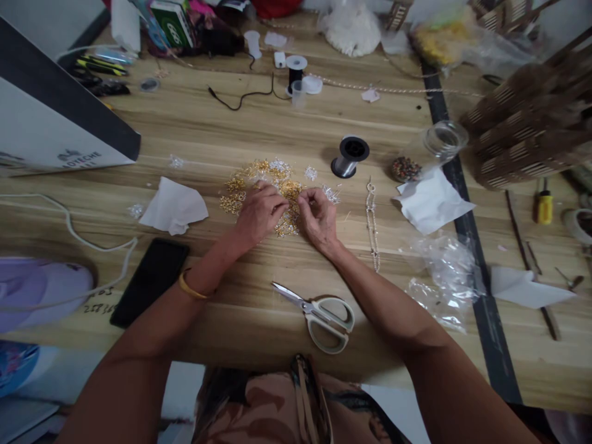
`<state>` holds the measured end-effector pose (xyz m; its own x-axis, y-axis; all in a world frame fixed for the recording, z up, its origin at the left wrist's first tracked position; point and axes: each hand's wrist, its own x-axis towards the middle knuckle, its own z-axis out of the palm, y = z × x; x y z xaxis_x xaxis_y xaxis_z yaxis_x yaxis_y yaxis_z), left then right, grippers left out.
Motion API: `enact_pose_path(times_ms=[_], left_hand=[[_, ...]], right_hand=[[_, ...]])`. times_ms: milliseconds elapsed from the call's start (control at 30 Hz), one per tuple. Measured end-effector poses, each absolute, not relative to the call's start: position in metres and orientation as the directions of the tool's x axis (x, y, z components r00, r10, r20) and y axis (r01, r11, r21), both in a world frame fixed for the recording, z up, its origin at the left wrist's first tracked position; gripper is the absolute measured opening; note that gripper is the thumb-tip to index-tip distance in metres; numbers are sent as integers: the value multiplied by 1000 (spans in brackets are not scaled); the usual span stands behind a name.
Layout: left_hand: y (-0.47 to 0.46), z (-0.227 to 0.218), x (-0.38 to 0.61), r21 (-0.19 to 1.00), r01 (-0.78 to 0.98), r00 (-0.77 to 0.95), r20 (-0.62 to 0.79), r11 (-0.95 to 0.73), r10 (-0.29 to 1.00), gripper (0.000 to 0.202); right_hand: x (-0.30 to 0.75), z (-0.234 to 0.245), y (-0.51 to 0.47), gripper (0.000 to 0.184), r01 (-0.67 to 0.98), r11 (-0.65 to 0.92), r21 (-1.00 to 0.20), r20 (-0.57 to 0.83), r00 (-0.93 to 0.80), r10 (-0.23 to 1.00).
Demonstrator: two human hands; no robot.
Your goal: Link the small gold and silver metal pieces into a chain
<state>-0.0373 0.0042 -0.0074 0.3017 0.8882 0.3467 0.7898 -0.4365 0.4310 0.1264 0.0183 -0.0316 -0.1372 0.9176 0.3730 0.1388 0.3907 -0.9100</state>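
A spread of tiny gold and silver metal pieces (232, 202), like small jewellery findings, lies on the wooden table. Over its middle is my left hand (261, 214), its fingers curled and fingertips pressed together. My right hand (319, 217) faces it at the pile's right edge, thumb and forefinger pinched. Whatever either pinch holds is too small to make out. A little heap of silver pins (331, 194) sits just beyond my right hand. To the right lies a beaded chain (371, 222), stretched lengthwise. White-handled scissors (319, 311) rest between my forearms, blades slightly apart.
A spool of wire (350, 157) stands behind the pile. On the right are a tipped clear jar (430, 151) with dark beads, white paper (432, 200) and plastic bags (448, 277). A black phone (150, 280) and another paper sheet (174, 206) lie left.
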Motion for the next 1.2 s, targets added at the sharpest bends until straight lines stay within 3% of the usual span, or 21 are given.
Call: enact_pose_path(times_ms=[167, 433, 567, 1000, 1200], left_hand=[[6, -13, -32, 444, 776, 308, 354, -448, 883, 22], [-17, -12, -43, 668, 642, 87, 425, -377, 901, 28], [-26, -9, -43, 725, 582, 51, 419, -368, 907, 18], [-26, -15, -49, 704, 584, 48, 468, -405, 883, 13], [-27, -17, -51, 679, 582, 86, 496, -447, 864, 11]], right_hand=[[126, -37, 20, 17, 136, 403, -905, 386, -135, 913], [127, -32, 14, 14, 176, 549, -817, 483, -309, 819], [128, -29, 12, 15, 204, 643, -738, 544, -383, 747], [127, -26, 11, 14, 251, 765, -592, 607, -485, 629], [127, -26, 10, 15, 263, 772, -578, 596, -510, 620]])
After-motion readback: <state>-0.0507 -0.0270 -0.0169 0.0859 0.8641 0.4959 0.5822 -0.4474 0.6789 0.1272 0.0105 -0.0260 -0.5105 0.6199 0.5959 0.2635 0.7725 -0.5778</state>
